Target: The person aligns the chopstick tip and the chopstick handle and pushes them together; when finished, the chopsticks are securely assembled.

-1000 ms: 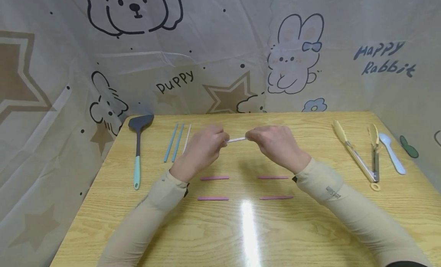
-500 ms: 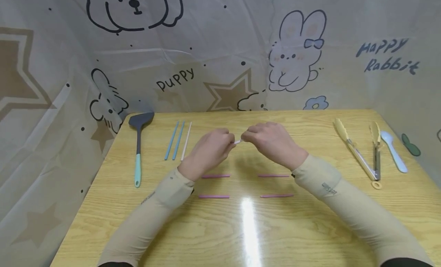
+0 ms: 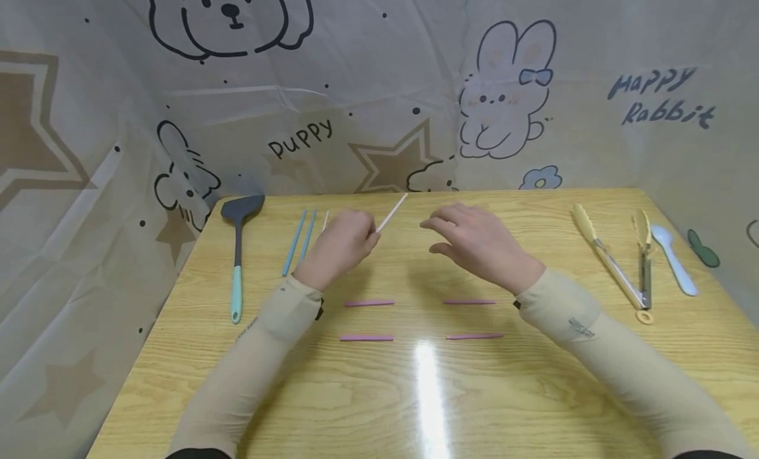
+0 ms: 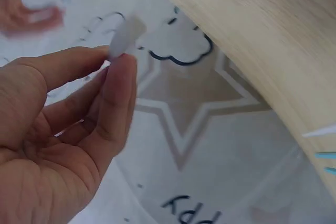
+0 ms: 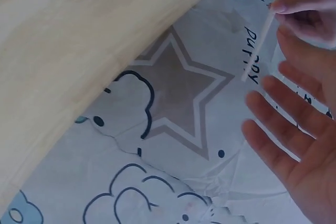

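Head view had my left fingers (image 3: 358, 223) pinching the white stick (image 3: 393, 213), right fingers (image 3: 441, 229) apart, so I judged a light, steady pinch best.

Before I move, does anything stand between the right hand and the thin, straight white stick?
Nothing visible: the head view shows only yellow wood-grain tabletop behind the gap between the right hand and the white stick, which the left hand pinches.
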The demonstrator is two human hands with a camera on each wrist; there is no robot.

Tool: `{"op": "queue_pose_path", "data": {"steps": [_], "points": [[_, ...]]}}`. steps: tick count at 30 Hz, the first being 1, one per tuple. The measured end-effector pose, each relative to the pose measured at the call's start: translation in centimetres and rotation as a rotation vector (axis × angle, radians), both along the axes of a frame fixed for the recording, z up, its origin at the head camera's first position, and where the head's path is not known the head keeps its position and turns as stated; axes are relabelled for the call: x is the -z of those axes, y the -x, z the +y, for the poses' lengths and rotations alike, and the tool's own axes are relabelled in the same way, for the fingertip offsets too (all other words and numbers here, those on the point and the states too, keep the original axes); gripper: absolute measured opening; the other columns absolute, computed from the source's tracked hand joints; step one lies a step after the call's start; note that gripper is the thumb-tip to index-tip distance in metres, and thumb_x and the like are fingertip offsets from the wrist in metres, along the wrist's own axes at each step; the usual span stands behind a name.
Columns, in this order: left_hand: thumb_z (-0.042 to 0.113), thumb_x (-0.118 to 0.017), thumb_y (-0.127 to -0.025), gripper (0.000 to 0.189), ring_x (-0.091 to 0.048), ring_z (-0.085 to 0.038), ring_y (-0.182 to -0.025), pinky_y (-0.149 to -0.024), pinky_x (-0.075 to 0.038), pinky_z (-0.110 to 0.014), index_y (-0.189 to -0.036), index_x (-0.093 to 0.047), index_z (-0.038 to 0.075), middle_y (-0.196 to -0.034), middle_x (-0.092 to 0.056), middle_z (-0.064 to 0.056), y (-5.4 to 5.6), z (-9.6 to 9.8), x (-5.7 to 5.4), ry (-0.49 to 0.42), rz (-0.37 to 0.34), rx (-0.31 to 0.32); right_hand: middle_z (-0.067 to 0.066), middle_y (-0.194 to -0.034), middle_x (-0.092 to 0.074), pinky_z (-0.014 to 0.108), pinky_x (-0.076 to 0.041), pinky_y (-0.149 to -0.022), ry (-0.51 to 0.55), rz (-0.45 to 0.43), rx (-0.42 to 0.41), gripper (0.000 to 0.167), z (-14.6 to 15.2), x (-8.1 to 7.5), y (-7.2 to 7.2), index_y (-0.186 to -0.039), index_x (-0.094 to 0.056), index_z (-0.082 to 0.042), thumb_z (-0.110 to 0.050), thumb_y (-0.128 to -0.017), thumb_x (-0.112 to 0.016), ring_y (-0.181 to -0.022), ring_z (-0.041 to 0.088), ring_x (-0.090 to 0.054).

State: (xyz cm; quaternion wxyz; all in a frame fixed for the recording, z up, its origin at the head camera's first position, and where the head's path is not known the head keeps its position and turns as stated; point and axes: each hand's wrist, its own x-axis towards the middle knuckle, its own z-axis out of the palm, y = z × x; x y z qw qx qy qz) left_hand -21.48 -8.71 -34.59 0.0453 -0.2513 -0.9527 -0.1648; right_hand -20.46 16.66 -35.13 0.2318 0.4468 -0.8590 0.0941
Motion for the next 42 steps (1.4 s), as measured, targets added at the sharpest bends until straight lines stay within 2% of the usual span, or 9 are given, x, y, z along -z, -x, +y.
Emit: {"op": "queue_pose_path", "data": {"steps": [7,13,17,19,23,29,32,37,42], "points": [[0.005,-0.068,-0.091,0.02,-0.053,-0.016,-0.053,-0.048,-0.047,-0.027,-0.072,-0.069,-0.001,-0.064,-0.06,-0.007,1.9,-2.1,1.3,-0.131,-0.136,-0.121,0.005,-0.101,-0.068,0.039,-0.056,-0.071,-0.089,-0.177,0.011,0.042,1.4,1.7,-1.7,-0.111,-0.069,-0.008,-0.021,-0.076,-0.087,-0.086,0.023,-0.067],[0.004,-0.066,-0.092,0.018,-0.052,-0.014,-0.048,-0.044,-0.047,-0.023,-0.076,-0.069,-0.004,-0.064,-0.062,-0.009,3.3,-3.4,2.7,-0.148,-0.222,-0.213,0.002,-0.096,-0.068,0.034,-0.054,-0.06,-0.171,-0.336,0.079,0.036,2.6,2.8,-3.2,-0.107,-0.068,-0.009,-0.022,-0.078,-0.086,-0.072,0.013,-0.062],[-0.001,-0.062,-0.09,0.029,-0.042,-0.01,-0.04,-0.039,-0.038,-0.021,-0.061,-0.059,0.002,-0.05,-0.051,-0.003,4.4,-4.1,3.5,-0.155,-0.289,-0.279,-0.002,-0.086,-0.064,0.03,-0.05,-0.053,-0.21,-0.402,0.116,0.027,3.1,3.4,-3.7,-0.099,-0.067,-0.009,-0.023,-0.082,-0.083,-0.063,0.009,-0.054],[-0.003,-0.061,-0.087,0.037,-0.035,-0.01,-0.038,-0.038,-0.033,-0.021,-0.053,-0.049,0.007,-0.045,-0.042,0.0,4.8,-4.3,3.9,-0.143,-0.309,-0.298,-0.005,-0.08,-0.06,0.029,-0.048,-0.051,-0.223,-0.419,0.121,0.024,3.2,3.7,-3.8,-0.095,-0.066,-0.01,-0.022,-0.083,-0.082,-0.06,0.008,-0.05],[-0.006,-0.06,-0.083,0.04,-0.036,-0.011,-0.041,-0.041,-0.036,-0.023,-0.055,-0.038,0.012,-0.049,-0.035,0.001,5.5,-4.5,4.8,-0.099,-0.289,-0.313,-0.011,-0.073,-0.05,0.027,-0.045,-0.05,-0.249,-0.443,0.12,0.022,3.3,4.4,-4.0,-0.086,-0.063,-0.014,-0.02,-0.08,-0.083,-0.058,0.007,-0.046],[-0.007,-0.062,-0.085,0.015,-0.054,-0.018,-0.053,-0.049,-0.049,-0.025,-0.075,-0.054,-0.001,-0.069,-0.056,-0.012,5.7,-4.4,5.5,-0.06,-0.284,-0.343,-0.012,-0.072,-0.045,0.026,-0.041,-0.05,-0.258,-0.481,0.128,0.025,3.5,4.7,-4.3,-0.08,-0.058,-0.018,-0.018,-0.08,-0.083,-0.059,0.007,-0.043],[-0.008,-0.063,-0.086,0.005,-0.059,-0.019,-0.054,-0.049,-0.051,-0.024,-0.084,-0.058,-0.007,-0.075,-0.06,-0.016,5.7,-4.4,5.8,-0.07,-0.304,-0.351,-0.012,-0.073,-0.047,0.026,-0.042,-0.051,-0.259,-0.472,0.124,0.024,3.5,4.9,-4.3,-0.081,-0.059,-0.018,-0.018,-0.08,-0.084,-0.06,0.007,-0.044],[-0.008,-0.063,-0.086,0.004,-0.061,-0.018,-0.051,-0.047,-0.051,-0.023,-0.089,-0.061,-0.01,-0.073,-0.062,-0.016,5.8,-4.6,5.9,-0.062,-0.295,-0.357,-0.011,-0.074,-0.047,0.027,-0.043,-0.051,-0.269,-0.464,0.123,0.024,3.3,5.1,-4.1,-0.08,-0.059,-0.017,-0.017,-0.08,-0.084,-0.06,0.007,-0.045],[-0.007,-0.065,-0.086,0.012,-0.062,-0.017,-0.048,-0.046,-0.051,-0.022,-0.095,-0.06,-0.013,-0.075,-0.064,-0.02,5.8,-4.8,5.9,-0.053,-0.305,-0.362,-0.01,-0.071,-0.046,0.027,-0.042,-0.049,-0.252,-0.459,0.142,0.025,3.0,5.4,-3.9,-0.076,-0.057,-0.018,-0.02,-0.083,-0.081,-0.057,0.008,-0.044]]}}
